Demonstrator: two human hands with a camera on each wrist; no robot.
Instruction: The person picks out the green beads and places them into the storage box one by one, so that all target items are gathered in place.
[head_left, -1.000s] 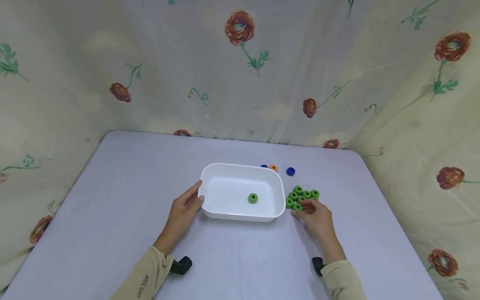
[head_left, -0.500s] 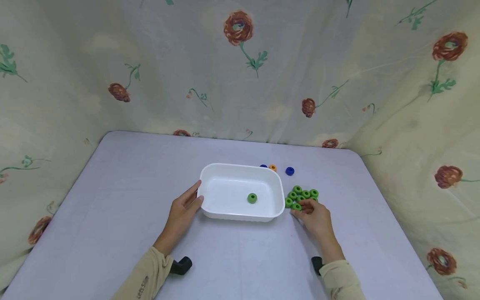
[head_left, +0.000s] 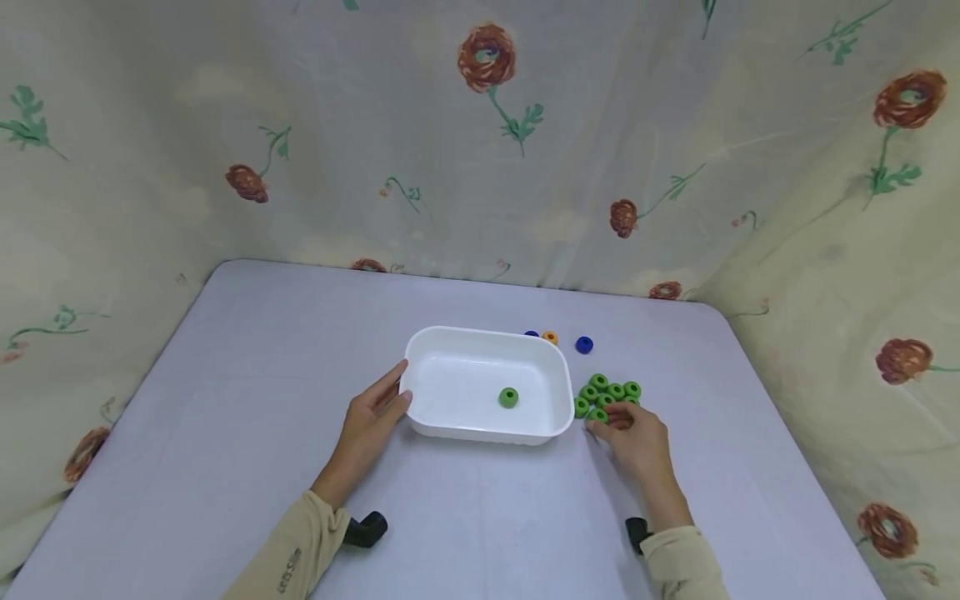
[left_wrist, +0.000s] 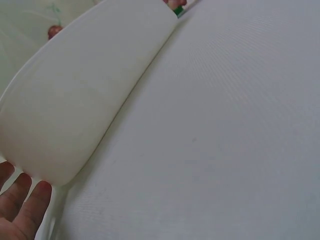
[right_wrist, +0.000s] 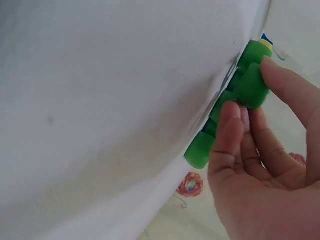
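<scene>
A white rectangular plastic tub [head_left: 491, 435] stands mid-table with one green ring-shaped bead [head_left: 508, 397] on its floor. My left hand [head_left: 369, 429] rests at the tub's left end, fingers fairly straight, thumb over the rim. In the left wrist view, fingertips [left_wrist: 42, 190] touch the outer wall. Beyond the tub's right end lies a cluster of green beads [head_left: 598, 381]. At the cluster's near side my right hand [head_left: 636, 437] pinches a green bead [right_wrist: 252, 87] between thumb and fingers. Behind it in the right wrist view sit other green beads [right_wrist: 200, 150].
Past the tub's back right corner lie an orange bead [head_left: 550, 337] and a blue bead [head_left: 584, 344], with another blue bead [head_left: 532, 333] partly hidden by the rim. A pale cloth covers the table [head_left: 300, 333]. Flowered curtains [head_left: 555, 150] enclose its back and sides.
The head view shifts slightly. Both hands, the tub and the beads keep the same places relative to each other.
</scene>
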